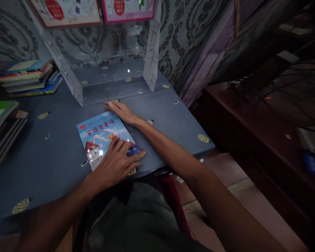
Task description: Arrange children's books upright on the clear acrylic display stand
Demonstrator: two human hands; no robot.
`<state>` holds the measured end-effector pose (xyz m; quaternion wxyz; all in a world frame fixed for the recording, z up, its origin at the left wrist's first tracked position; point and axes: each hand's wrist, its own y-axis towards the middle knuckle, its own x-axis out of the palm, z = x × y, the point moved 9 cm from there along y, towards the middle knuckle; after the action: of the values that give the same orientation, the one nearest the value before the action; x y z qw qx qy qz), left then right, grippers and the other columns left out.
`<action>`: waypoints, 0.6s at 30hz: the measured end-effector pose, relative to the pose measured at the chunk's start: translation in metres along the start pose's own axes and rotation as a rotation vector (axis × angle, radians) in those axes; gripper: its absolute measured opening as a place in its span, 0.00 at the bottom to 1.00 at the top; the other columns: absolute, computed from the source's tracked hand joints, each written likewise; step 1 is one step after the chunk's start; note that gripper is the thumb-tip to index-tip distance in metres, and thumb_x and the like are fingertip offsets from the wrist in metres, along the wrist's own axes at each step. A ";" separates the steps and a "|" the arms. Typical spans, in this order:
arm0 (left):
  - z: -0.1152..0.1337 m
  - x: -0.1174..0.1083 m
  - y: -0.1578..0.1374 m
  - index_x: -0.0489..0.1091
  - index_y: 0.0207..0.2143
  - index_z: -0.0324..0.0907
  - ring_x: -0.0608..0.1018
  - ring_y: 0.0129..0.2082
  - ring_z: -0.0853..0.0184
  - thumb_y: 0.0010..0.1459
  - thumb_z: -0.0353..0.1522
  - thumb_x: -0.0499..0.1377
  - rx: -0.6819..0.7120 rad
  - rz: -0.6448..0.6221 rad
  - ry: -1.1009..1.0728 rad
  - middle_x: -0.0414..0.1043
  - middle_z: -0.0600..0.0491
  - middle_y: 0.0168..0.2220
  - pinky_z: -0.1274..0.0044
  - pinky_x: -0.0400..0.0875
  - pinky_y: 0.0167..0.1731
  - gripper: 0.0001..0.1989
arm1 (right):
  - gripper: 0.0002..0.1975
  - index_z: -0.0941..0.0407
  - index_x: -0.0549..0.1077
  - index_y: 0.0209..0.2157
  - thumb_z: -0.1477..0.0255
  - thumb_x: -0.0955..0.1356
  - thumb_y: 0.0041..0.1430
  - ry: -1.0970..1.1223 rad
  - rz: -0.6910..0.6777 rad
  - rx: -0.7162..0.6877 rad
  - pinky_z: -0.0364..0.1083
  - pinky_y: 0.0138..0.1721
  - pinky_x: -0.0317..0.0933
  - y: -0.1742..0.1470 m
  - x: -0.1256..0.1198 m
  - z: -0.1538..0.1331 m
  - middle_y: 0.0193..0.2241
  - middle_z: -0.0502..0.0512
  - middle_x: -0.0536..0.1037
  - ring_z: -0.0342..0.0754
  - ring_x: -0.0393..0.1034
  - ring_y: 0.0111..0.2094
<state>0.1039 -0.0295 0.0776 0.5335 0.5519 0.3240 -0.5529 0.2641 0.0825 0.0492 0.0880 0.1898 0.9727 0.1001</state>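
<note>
A light-blue picture book [99,134] with red Chinese characters lies flat on the blue tablecloth near the table's front edge. Across its lower right part rests my left hand [119,159], fingers spread, covering some of the cover picture. My right hand [123,112] lies at the book's upper right corner with the fingers stretched out towards the left, along the top edge. Neither hand is wrapped round anything. Just behind the right hand stands a clear acrylic rack [76,85], its lower tier bare.
Two picture books, one brown-edged [76,24] and one pink-edged [130,18], sit on the rack's upper tier. Stacked books [28,78] and a second pile [6,129] are at the left. A dark red cabinet [225,112] with cables stands right of the table [60,140].
</note>
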 end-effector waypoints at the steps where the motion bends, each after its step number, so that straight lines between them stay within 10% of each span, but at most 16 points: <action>1: 0.000 0.000 0.000 0.71 0.59 0.54 0.68 0.50 0.58 0.69 0.39 0.53 -0.002 -0.007 -0.006 0.68 0.48 0.51 0.53 0.59 0.61 0.18 | 0.27 0.55 0.73 0.56 0.51 0.59 0.71 -0.029 0.012 -0.024 0.60 0.66 0.56 -0.003 0.000 -0.003 0.57 0.60 0.76 0.54 0.70 0.60; 18: -0.008 -0.008 -0.012 0.72 0.58 0.55 0.69 0.55 0.59 0.71 0.35 0.51 0.078 -0.058 -0.139 0.69 0.48 0.51 0.54 0.61 0.62 0.18 | 0.23 0.53 0.65 0.65 0.70 0.57 0.73 -0.670 -0.144 -0.050 0.62 0.70 0.48 -0.172 0.013 -0.044 0.66 0.59 0.67 0.51 0.56 0.69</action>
<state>0.0932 -0.0179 0.0806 0.5167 0.5229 0.2799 -0.6174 0.1823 -0.0761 0.0508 0.4139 0.1409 0.8980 0.0493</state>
